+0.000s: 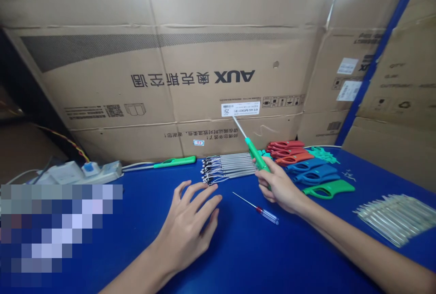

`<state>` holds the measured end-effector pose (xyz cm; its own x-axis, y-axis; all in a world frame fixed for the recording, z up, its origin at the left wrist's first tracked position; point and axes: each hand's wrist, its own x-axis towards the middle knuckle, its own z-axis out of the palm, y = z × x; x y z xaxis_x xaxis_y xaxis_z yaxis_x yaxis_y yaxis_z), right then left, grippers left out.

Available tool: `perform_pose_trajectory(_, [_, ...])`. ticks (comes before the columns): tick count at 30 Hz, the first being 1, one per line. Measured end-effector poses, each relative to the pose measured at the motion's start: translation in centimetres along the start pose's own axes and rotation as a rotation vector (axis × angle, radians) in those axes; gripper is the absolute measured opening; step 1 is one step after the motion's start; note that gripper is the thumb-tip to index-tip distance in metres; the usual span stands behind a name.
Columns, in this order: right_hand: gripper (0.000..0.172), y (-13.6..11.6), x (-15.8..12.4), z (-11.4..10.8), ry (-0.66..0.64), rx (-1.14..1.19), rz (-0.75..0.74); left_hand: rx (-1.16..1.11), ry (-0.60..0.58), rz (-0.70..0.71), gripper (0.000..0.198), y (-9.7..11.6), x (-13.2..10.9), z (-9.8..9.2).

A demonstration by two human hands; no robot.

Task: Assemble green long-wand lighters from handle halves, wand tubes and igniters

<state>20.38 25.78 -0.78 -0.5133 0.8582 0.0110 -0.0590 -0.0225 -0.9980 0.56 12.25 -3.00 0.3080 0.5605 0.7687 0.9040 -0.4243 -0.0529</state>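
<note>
My right hand [277, 184] is wrapped round the handle of a green long-necked gas lighter [256, 155], its metal tube slanting up and to the left. Empty, my left hand [194, 219] hovers over the blue table with fingers loosely spread. Between the hands a screwdriver [267, 214] with a clear and red handle lies on the table. Just beyond my left fingertips is a row of metal lighter tubes [235, 164] with thin wires at their left ends. A second green lighter [175, 161] lies by the cardboard at the back.
Red lighter handle shells [286, 145], blue shells [313, 173] and a green shell [330, 188] lie right of my right hand. Clear bagged tubes [397, 219] lie far right. A power strip [111, 170] with plugs sits left. Cardboard [204, 48] walls the back.
</note>
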Motion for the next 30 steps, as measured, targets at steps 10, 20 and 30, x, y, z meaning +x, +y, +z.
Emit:
perform_pose_trajectory(10, [0.049, -0.49, -0.52, 0.39, 0.044, 0.08, -0.052, -0.027, -0.025, -0.012, 0.023, 0.01, -0.19, 0.17])
perform_pose_trajectory(20, [0.046, -0.11, -0.38, 0.75, 0.053, 0.106, 0.027, -0.023, -0.045, -0.028, 0.02, -0.07, -0.35, 0.28])
perform_pose_trajectory(30, [0.046, -0.37, -0.27, 0.79, 0.06, 0.119, 0.046, -0.018, -0.042, -0.03, 0.018, -0.16, -0.45, 0.47])
